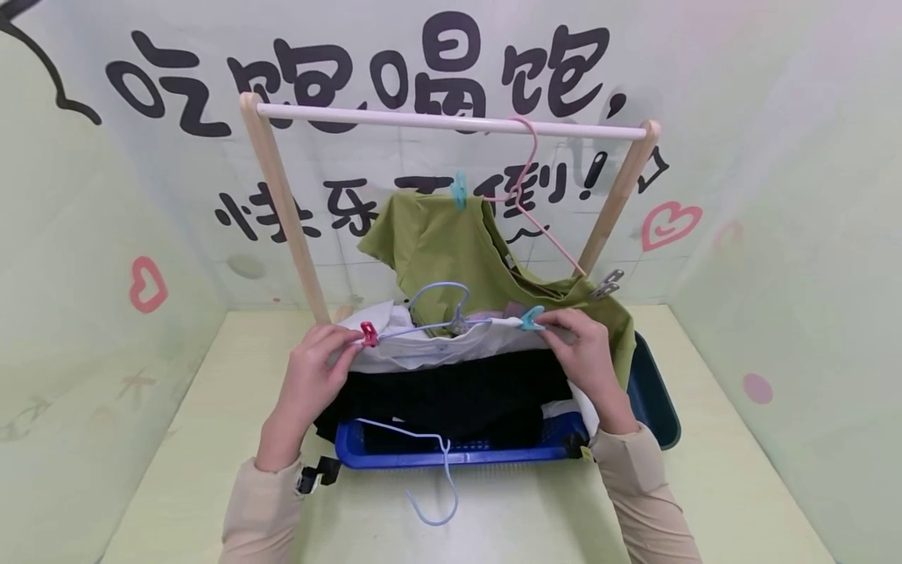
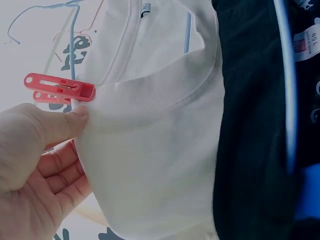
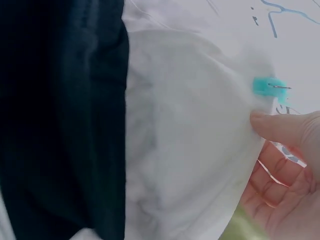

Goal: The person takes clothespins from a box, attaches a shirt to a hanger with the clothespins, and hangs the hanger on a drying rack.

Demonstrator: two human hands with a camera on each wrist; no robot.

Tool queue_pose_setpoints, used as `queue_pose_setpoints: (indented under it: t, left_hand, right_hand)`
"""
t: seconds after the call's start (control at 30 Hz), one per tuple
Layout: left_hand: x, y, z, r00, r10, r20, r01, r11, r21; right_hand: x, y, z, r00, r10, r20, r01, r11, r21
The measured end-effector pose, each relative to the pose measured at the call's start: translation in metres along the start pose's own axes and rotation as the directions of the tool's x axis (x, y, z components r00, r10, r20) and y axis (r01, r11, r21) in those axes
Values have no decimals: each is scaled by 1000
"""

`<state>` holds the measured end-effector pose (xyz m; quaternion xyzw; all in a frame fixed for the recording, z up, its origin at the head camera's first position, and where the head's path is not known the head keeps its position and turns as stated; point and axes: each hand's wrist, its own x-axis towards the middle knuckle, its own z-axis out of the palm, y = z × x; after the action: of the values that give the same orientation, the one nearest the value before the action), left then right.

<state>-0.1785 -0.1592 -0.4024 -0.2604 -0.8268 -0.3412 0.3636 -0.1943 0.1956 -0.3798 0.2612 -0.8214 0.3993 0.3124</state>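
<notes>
A white T-shirt [image 1: 437,352] hangs on a blue hanger [image 1: 440,286]. A red clothespin [image 2: 62,89] clips one shoulder of it, and a teal clothespin [image 3: 270,88] clips the other. Just beside the red clothespin, my left hand [image 1: 317,372] pinches the shirt's shoulder, thumb in front and fingers behind. My right hand [image 1: 588,356] pinches the opposite shoulder below the teal clothespin, as the right wrist view shows. Black cloth [image 1: 451,395] lies in front of the shirt, over a blue basket [image 1: 486,456].
A wooden rack with a white rod [image 1: 380,117] stands behind. From it a pink hanger [image 1: 524,180] carries a green T-shirt [image 1: 451,251] with teal and grey clothespins. Another blue hanger [image 1: 451,486] pokes over the basket's front. A dark green bin [image 1: 655,399] sits at right.
</notes>
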Motion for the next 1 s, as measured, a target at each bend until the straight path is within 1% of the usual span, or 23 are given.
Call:
queue_pose_setpoints:
  t: [0.13, 0.4, 0.6, 0.7, 0.83, 1.0]
  left_hand:
    - [7, 1, -3, 1000, 3, 8, -3, 1000, 1]
    - [23, 4, -9, 999, 32, -12, -32, 999, -15]
    - [32, 4, -10, 999, 37, -8, -37, 999, -23]
    - [37, 3, -10, 999, 36, -6, -36, 999, -30]
    - [47, 2, -8, 999, 42, -3, -42, 998, -42]
    - [61, 1, -6, 998, 59, 2, -58, 997, -42]
  right_hand:
    - [5, -6, -6, 1000, -10, -8, 10, 1000, 0]
    - [16, -14, -12, 998, -45, -38, 47, 998, 36]
    - [21, -17, -15, 998, -27, -51, 28, 1000, 3]
    - [24, -17, -17, 998, -33, -57, 32, 999, -8]
    - [29, -16, -20, 996, -47, -77, 46, 999, -20]
    - [34, -16, -22, 994, -32, -102, 27, 998, -49]
